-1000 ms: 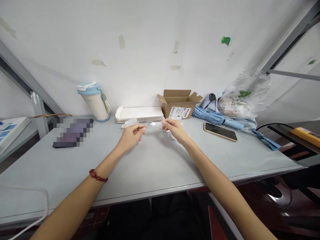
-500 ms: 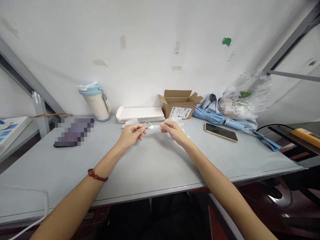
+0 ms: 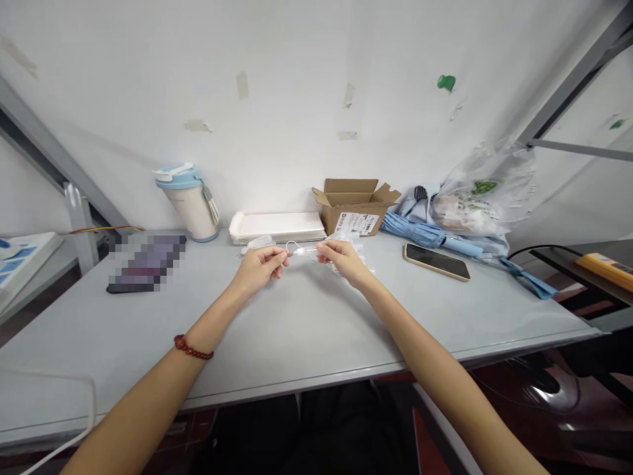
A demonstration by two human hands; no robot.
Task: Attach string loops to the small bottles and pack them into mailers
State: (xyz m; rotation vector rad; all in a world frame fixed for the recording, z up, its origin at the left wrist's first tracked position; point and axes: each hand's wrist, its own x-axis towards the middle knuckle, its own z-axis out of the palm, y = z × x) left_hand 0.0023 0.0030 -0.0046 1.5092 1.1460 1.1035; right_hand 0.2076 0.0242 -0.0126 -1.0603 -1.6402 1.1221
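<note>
In the head view a slim clear tube with a white end piece (image 3: 301,251) is held level just above the table. A thin white looped cord (image 3: 293,244) curves up from that end piece. My left hand (image 3: 262,267) is closed in a pinch at the left tip, where cord and end piece meet; the exact spot is hidden by the fingers. On the other side, my right hand (image 3: 341,259) pinches the clear tube between thumb and forefinger. Behind my right hand lie several clear tubes (image 3: 359,249), partly covered. A crumpled clear plastic bag (image 3: 258,243) sits behind my left hand.
Along the wall stand a tumbler (image 3: 190,204), a white stack of flat packets (image 3: 279,226) and an open cardboard box (image 3: 353,211). To the right are a phone (image 3: 436,262), a folded blue umbrella (image 3: 420,231) and a plastic bag (image 3: 484,198). A blurred dark object (image 3: 147,264) lies left.
Both hands keep their pinch on the tube in nearly the same place. The view has shifted very slightly; nothing else has visibly moved.
</note>
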